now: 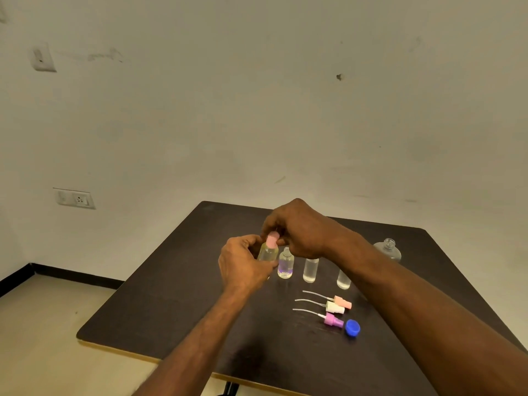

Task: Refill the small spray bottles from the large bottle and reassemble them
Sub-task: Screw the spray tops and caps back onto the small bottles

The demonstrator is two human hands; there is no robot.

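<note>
Spray bottle [268, 250]: left hand [243, 267] grips it, right hand [297, 228] pinches pink sprayer [271, 240] on. Three bottles at 3 o'clock still uncapped.

Table top [171, 310] — dark, matt laminate look, faint scuffs, pale edge band. Small bottles [285, 265] clear, glossy, plastic or glass, cannot tell which. Spray heads [335, 308] smooth pastel plastic with thin translucent tubes. Blue cap [352, 328] glossy plastic. Large bottle [388, 250] clear, slightly cloudy. Wall [257, 110] — matt paint, smudged
</note>
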